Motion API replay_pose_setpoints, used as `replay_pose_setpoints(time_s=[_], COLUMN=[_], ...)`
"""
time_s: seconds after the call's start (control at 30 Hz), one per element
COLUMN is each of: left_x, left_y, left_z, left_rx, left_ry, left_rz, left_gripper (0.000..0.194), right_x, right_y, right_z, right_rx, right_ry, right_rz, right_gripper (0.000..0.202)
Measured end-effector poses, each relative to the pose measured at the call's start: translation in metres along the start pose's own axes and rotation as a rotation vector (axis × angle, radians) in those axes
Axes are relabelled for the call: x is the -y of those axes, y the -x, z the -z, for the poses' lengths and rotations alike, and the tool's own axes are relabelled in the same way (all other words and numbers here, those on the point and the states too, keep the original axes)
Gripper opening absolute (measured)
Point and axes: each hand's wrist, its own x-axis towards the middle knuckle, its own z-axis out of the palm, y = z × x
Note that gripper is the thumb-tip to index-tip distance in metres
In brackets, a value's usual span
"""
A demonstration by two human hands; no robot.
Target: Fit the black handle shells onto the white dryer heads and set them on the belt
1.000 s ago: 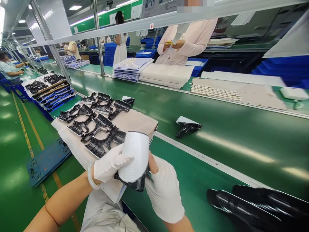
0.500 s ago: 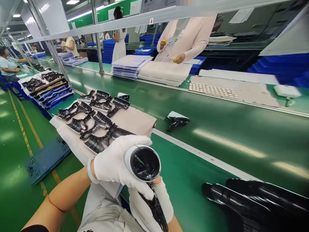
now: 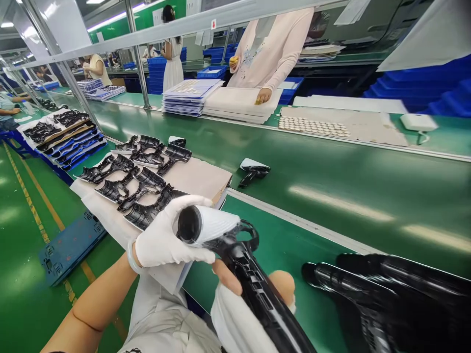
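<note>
I hold a white-and-black dryer-shaped housing (image 3: 252,274) in front of me, above the near edge of the green table (image 3: 283,250). My gloved left hand (image 3: 162,240) curls around the white barrel at its round, dark opening, thumb on the near side and fingers over the top. My right hand (image 3: 235,314), gloved with its thumb bare, wraps the black handle, which slants down toward the lower edge of my view. A black loop stands out at the barrel's other end. To the left, dark half-shells (image 3: 150,179) lie in rows on a stack of pale sheets (image 3: 202,181). Glossy black pieces (image 3: 368,289) lie to my right, well apart from the housing. Beyond the metal rail (image 3: 279,214), a similar white-and-black piece (image 3: 253,171) rests on the green surface.
</note>
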Motion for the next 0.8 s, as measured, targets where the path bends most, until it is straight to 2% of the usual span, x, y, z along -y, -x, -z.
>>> replay_pose_setpoints(time_s=[0.1, 0.2, 0.33, 0.43, 0.57, 0.63, 0.8], left_x=[0.005, 0.010, 0.008, 0.003, -0.004, -0.007, -0.013], left_y=[0.004, 0.007, 0.009, 0.010, 0.012, 0.012, 0.010], left_z=[0.000, -0.001, -0.003, -0.007, -0.014, -0.017, -0.020], left_rx=[0.008, 0.003, -0.004, -0.039, -0.139, -0.196, -0.244], left_ry=[0.086, 0.157, 0.173, 0.101, -0.017, -0.059, -0.102], left_rz=[0.073, 0.103, 0.120, 0.129, 0.103, 0.111, 0.147], left_gripper=[0.074, 0.073, 0.071, 0.070, 0.049, 0.046, 0.054], right_x=[0.014, 0.019, 0.011, 0.002, -0.004, -0.005, -0.006], right_y=[0.009, 0.014, 0.012, 0.004, -0.007, -0.009, 0.001], right_z=[-0.015, -0.024, -0.022, -0.013, -0.001, 0.002, -0.005], right_rx=[0.008, -0.020, -0.016, 0.000, -0.057, -0.059, 0.026], right_ry=[-0.243, -0.289, -0.326, -0.198, 0.123, 0.153, -0.181], right_rz=[-0.043, -0.087, -0.092, -0.076, 0.014, 0.029, -0.048], right_gripper=[0.066, 0.061, 0.052, 0.054, 0.058, 0.058, 0.053])
